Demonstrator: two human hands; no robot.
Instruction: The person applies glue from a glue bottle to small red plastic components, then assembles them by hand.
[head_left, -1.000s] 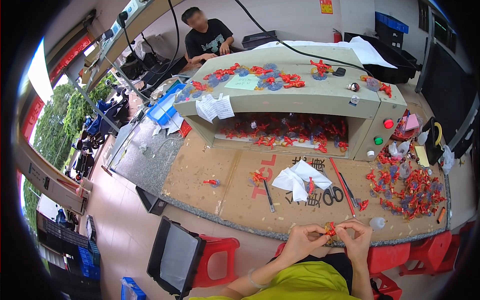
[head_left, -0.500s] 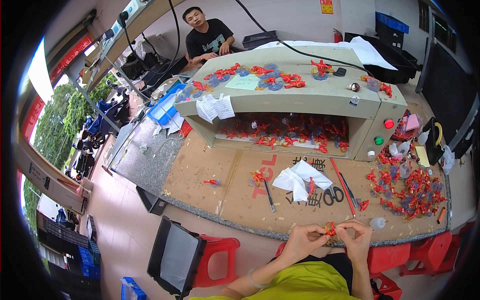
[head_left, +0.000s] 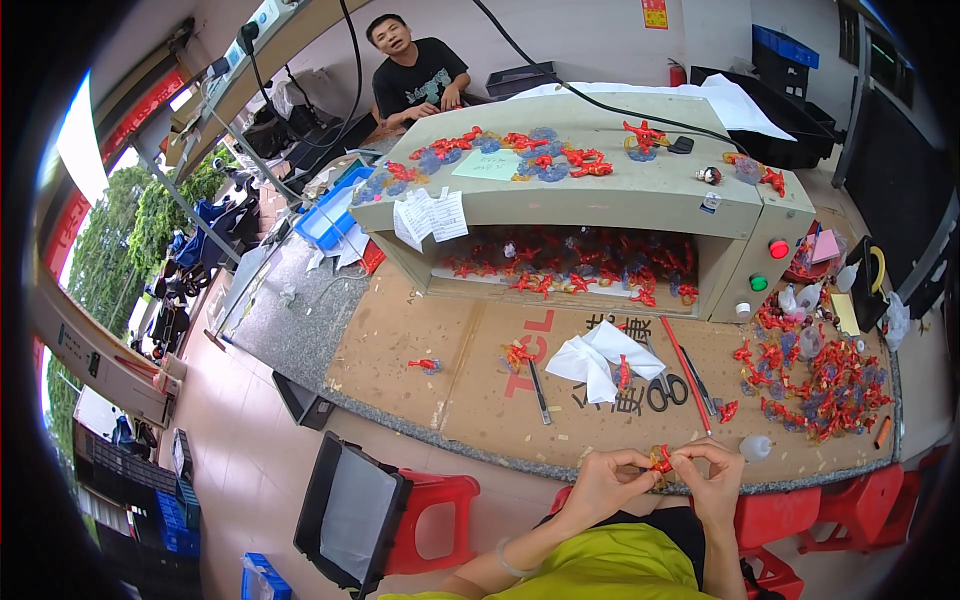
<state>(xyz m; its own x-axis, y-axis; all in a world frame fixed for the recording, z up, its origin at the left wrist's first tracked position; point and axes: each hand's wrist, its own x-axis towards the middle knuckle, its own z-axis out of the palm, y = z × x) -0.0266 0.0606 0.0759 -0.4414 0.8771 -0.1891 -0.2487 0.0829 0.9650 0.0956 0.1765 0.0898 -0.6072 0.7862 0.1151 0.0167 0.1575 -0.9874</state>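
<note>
At the table's near edge, my left hand (head_left: pixel 612 482) and my right hand (head_left: pixel 712 472) pinch a small red figurine (head_left: pixel 661 460) with a yellowish, see-through base between their fingertips. Fingers cover part of it. Just beyond lie a white cloth (head_left: pixel 583 366) with another red figurine on it, black-handled scissors (head_left: pixel 667 391), a long red stick (head_left: pixel 684 372) and a dark slim tool (head_left: pixel 698 378). A small white squeeze bottle (head_left: pixel 756 447) stands right of my right hand. Further left rest tweezers (head_left: pixel 540 392) beside a red figurine (head_left: pixel 517 355).
A large beige machine (head_left: pixel 590 200) with an open front holds many red figurines inside and on top. At the right sits a big heap of figurines (head_left: pixel 825 385). A black tray (head_left: pixel 352 515) rests on a red stool (head_left: pixel 440 520). Behind the machine sits a person (head_left: pixel 420 75).
My hands and the figurine stay almost where they were. The person behind the machine has shifted their head and hands slightly.
</note>
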